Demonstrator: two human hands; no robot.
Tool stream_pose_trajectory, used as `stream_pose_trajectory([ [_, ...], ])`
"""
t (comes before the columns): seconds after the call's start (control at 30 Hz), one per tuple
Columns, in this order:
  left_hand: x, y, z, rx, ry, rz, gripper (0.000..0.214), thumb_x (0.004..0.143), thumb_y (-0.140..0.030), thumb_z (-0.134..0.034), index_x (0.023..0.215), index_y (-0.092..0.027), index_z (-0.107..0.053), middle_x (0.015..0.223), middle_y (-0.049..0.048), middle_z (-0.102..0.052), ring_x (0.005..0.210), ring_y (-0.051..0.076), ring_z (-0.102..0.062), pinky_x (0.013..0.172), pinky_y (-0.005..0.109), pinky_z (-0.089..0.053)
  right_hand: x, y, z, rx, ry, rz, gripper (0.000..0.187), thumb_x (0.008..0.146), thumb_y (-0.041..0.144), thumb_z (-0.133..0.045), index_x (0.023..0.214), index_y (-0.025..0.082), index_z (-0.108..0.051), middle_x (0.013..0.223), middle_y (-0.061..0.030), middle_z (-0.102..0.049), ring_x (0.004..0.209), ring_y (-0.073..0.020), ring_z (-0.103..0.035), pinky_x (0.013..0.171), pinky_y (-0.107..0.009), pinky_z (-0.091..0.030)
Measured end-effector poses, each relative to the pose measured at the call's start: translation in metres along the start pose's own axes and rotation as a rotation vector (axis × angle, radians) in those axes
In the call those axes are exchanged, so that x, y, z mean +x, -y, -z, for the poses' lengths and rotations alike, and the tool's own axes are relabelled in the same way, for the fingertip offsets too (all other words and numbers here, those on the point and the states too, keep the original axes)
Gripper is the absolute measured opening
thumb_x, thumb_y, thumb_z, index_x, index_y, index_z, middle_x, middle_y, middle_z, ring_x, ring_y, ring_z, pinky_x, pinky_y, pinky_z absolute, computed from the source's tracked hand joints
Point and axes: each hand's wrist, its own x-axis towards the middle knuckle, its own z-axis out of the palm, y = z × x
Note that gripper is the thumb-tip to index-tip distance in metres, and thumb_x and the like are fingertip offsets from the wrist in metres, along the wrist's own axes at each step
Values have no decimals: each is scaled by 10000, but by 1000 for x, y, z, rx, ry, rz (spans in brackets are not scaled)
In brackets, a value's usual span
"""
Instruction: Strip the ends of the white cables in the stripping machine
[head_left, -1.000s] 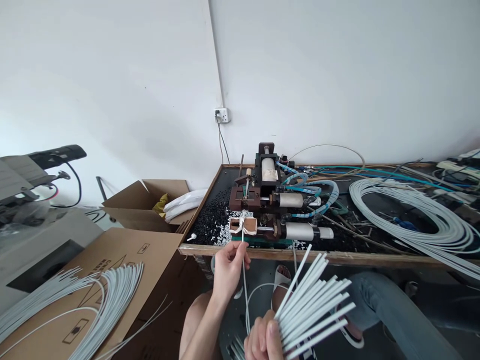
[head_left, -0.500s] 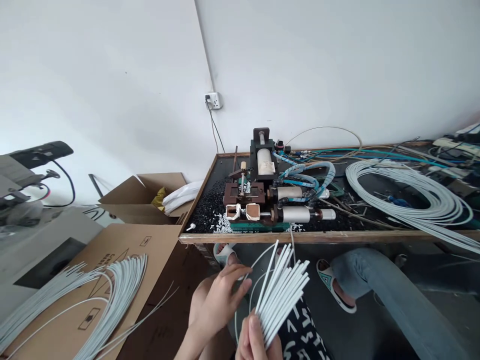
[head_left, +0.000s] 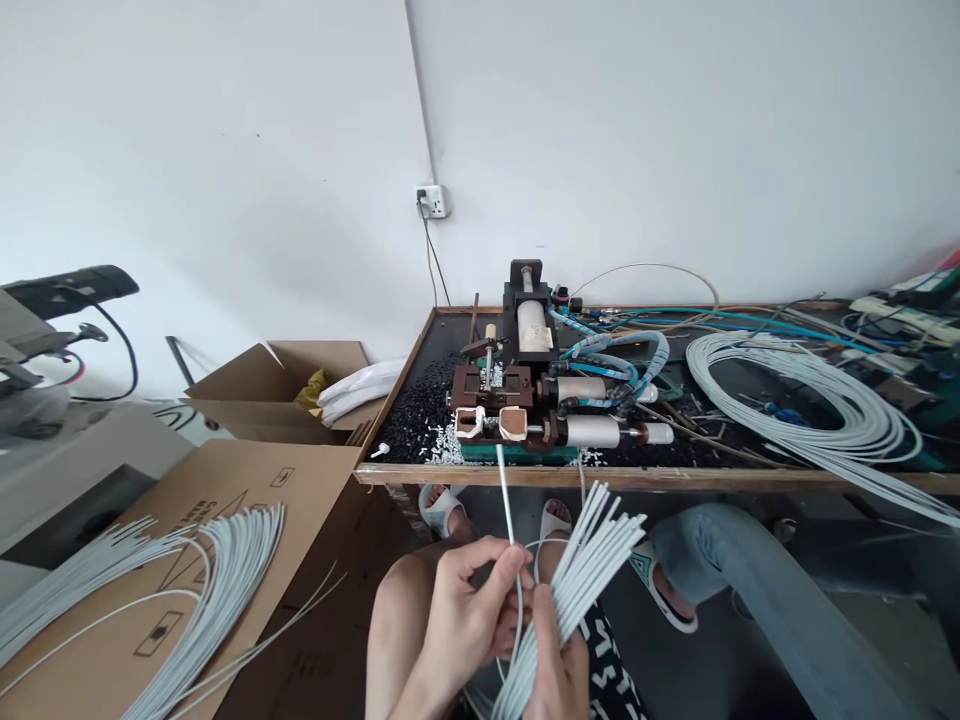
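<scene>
My right hand (head_left: 556, 665) grips a bundle of white cable pieces (head_left: 592, 562) that fan up and to the right. My left hand (head_left: 472, 615) pinches a single white cable (head_left: 504, 495) between thumb and fingers; its free end points up toward the small pneumatic machine (head_left: 536, 400) on the bench edge. The cable's tip stands just below the machine's two brown-and-white jaws (head_left: 491, 424) and is apart from them. Both hands hover over my knees, in front of the bench.
A dark bench (head_left: 675, 478) carries the machine, blue air hoses (head_left: 615, 350) and a large coil of white cable (head_left: 810, 400). To the left, cut white cables (head_left: 217, 570) lie on flat cardboard (head_left: 285, 500). An open box (head_left: 285, 385) stands behind. Another person's jeans leg (head_left: 757, 590) and sandalled foot show under the bench.
My left hand let its cable leave the machine, reached to the bundle, and now holds one cable pulled out and pointing up. The bundle dropped lower and closer to me.
</scene>
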Motion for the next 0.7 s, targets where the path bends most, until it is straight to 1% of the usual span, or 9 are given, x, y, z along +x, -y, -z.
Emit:
stream_pose_trajectory([
  [0.13,18,-4,5,61,-181,-233,423,832,-530,-717,621,-163,-716,564,30,-633,522,144,-549,515,235,-447,3,19,1,80,24,40,550,593,651,-878,671,153,-658,724,-90,-802,693,-206,-792,707,-231,-667],
  [0.17,24,-4,7,67,-217,-255,427,839,-526,-707,620,-160,-719,536,19,-608,508,136,-524,510,232,-427,1,22,1,97,17,63,543,592,638,-886,645,160,-635,617,-51,-769,593,-179,-763,655,-234,-664],
  [0.23,36,-5,9,76,-268,-276,436,856,-520,-683,623,-154,-720,504,2,-571,477,120,-475,492,231,-384,-4,27,1,122,37,70,567,600,637,-885,563,172,-562,376,59,-562,325,-84,-556,427,-191,-564],
  [0.33,52,-5,9,114,-309,-321,455,873,-500,-663,578,-155,-694,495,-2,-557,487,123,-472,515,237,-381,1,23,9,97,269,-49,660,636,704,-826,475,173,-469,327,122,-318,259,-4,-326,308,-122,-330],
  [0.43,64,-8,8,136,-332,-335,468,876,-489,-656,539,-164,-657,501,-4,-561,498,129,-487,531,240,-392,22,11,21,-1,592,-175,710,571,738,-827,440,199,-383,326,124,-282,275,-8,-302,291,-122,-260],
  [0.5,70,-10,7,139,-344,-333,480,874,-492,-653,517,-172,-632,503,-5,-557,511,135,-498,539,242,-396,36,2,26,-55,679,-209,642,714,594,-800,428,185,-396,334,110,-365,274,3,-309,285,-96,-174],
  [0.57,75,-11,6,137,-344,-329,484,868,-502,-652,513,-174,-628,507,-2,-554,533,145,-513,544,245,-395,41,-5,27,-74,685,-215,594,931,449,-548,435,133,-461,391,103,-465,269,49,-291,334,-52,-117],
  [0.6,76,-11,6,135,-345,-326,482,866,-509,-651,522,-172,-636,505,-3,-550,537,148,-514,543,246,-392,40,-8,26,-67,679,-206,594,957,426,-478,446,124,-480,405,105,-474,270,58,-273,350,-50,-124],
  [0.7,81,-9,5,128,-356,-329,479,863,-522,-651,549,-161,-662,491,-10,-539,522,140,-499,541,244,-385,27,-15,26,-28,628,-160,556,854,560,-648,495,175,-468,388,108,-382,310,9,-261,354,-126,-234],
])
